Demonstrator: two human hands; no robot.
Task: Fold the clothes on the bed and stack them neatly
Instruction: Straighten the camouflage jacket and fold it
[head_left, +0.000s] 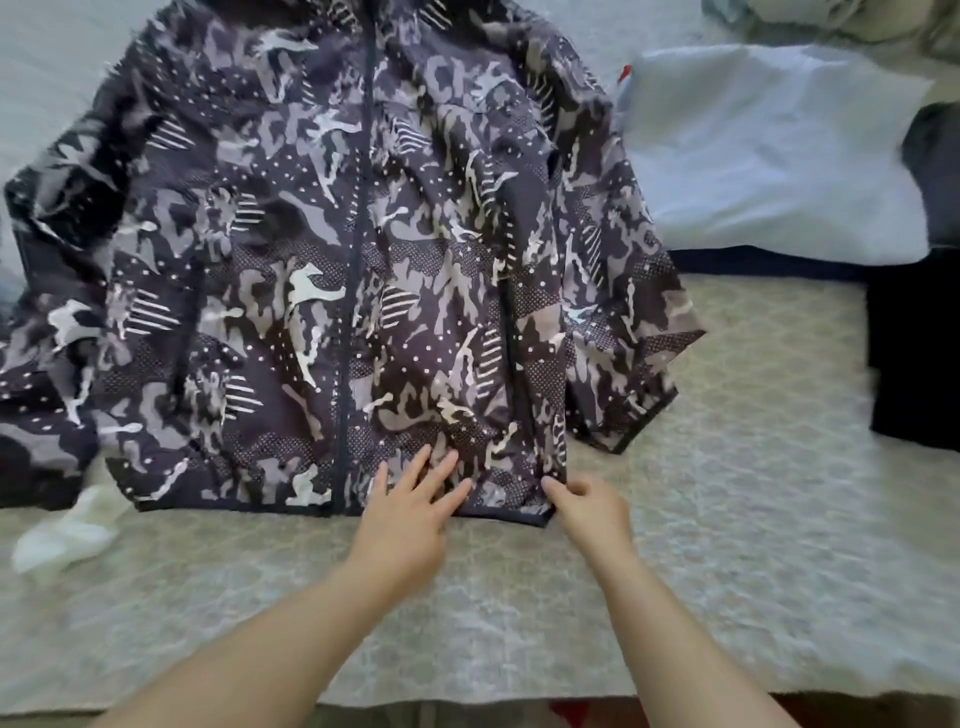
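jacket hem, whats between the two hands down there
In the head view, only camo jacket fabric: a short stretch of its bottom hem. The left hand lies flat on it; the right hand pinches the hem's corner.

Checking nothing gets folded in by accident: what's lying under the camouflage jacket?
The camouflage jacket lies spread flat on the patterned bed cover. A white cloth sticks out beside its lower left hem. Anything beneath the jacket's middle is covered and cannot be seen.

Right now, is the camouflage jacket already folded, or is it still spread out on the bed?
Spread out. The camouflage jacket lies flat, front up, zipper closed, both sleeves out to the sides. The left hand presses its hem; the right hand pinches the hem corner.
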